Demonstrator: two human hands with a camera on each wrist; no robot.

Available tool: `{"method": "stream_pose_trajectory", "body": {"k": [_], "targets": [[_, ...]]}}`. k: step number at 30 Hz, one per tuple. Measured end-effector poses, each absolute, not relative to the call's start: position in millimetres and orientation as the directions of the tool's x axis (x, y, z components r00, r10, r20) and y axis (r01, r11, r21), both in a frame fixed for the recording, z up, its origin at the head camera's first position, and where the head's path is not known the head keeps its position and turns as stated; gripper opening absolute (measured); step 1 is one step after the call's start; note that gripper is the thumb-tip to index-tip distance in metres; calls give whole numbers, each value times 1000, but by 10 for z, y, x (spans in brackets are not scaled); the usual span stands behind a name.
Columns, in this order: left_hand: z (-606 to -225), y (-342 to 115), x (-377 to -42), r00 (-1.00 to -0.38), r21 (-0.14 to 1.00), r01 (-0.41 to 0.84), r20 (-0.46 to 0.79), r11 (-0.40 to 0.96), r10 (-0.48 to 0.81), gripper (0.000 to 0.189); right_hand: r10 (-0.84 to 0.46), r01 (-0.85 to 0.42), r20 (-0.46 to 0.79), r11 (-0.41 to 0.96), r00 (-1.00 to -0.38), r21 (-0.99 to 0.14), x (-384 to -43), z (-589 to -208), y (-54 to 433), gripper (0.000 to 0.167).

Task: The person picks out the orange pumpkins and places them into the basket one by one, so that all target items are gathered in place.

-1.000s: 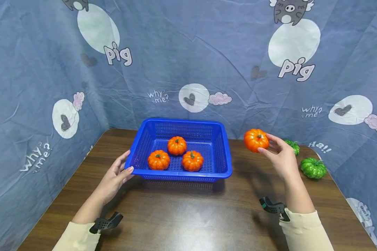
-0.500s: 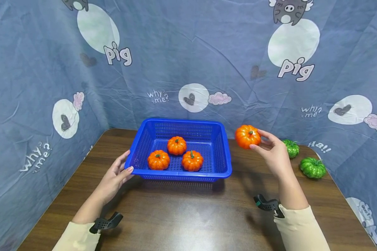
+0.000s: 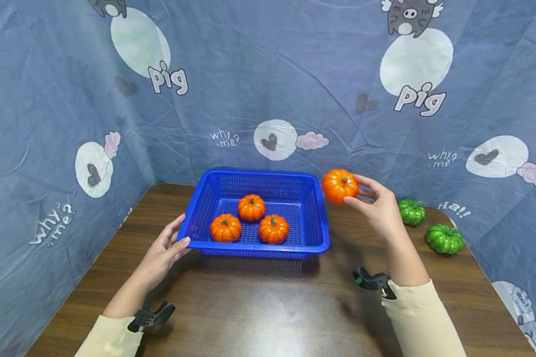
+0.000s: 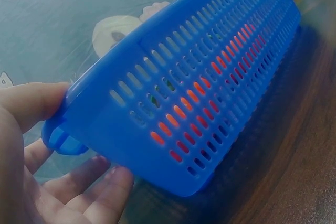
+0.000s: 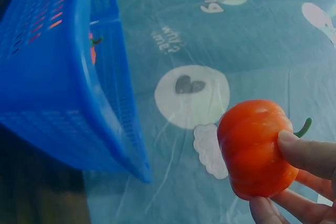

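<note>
A blue plastic basket (image 3: 254, 250) stands on the table with three orange pumpkins inside: a left one (image 3: 225, 228), a back one (image 3: 251, 207) and a front right one (image 3: 274, 229). My left hand (image 3: 164, 253) grips its near left corner, thumb over the rim; the left wrist view shows the fingers (image 4: 113, 187) under the rim. Just off the basket's right rim, my right hand (image 3: 377, 206) holds another orange pumpkin (image 3: 339, 186) in the air. The right wrist view has thumb and fingertips pinching that pumpkin (image 5: 257, 148), its green stem pointing right.
Two green pumpkins lie at the table's right side, one farther back (image 3: 412, 212) and one nearer (image 3: 444, 239). A blue printed cloth (image 3: 232, 89) hangs behind and along both sides of the brown wooden table (image 3: 259, 307).
My right hand has carried the orange pumpkin left and slightly up, closer to the basket, uncovering the back green pumpkin. The left hand and basket have stayed put.
</note>
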State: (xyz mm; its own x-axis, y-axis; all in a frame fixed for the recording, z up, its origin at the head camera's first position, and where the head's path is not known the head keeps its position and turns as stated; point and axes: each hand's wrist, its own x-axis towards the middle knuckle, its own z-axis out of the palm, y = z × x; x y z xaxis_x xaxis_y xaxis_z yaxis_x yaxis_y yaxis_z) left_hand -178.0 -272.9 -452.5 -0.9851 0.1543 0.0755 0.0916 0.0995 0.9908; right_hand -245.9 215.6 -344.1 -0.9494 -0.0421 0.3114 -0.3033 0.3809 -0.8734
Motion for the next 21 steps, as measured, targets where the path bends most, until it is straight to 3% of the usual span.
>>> {"method": "stream_pose_trajectory", "body": {"k": [21], "targets": [[-4534,-2729,-1786,-986,991,88,73,99,149,67,-166,-244,191,409,-967,-879,-2819,-3344,1757,58]]}}
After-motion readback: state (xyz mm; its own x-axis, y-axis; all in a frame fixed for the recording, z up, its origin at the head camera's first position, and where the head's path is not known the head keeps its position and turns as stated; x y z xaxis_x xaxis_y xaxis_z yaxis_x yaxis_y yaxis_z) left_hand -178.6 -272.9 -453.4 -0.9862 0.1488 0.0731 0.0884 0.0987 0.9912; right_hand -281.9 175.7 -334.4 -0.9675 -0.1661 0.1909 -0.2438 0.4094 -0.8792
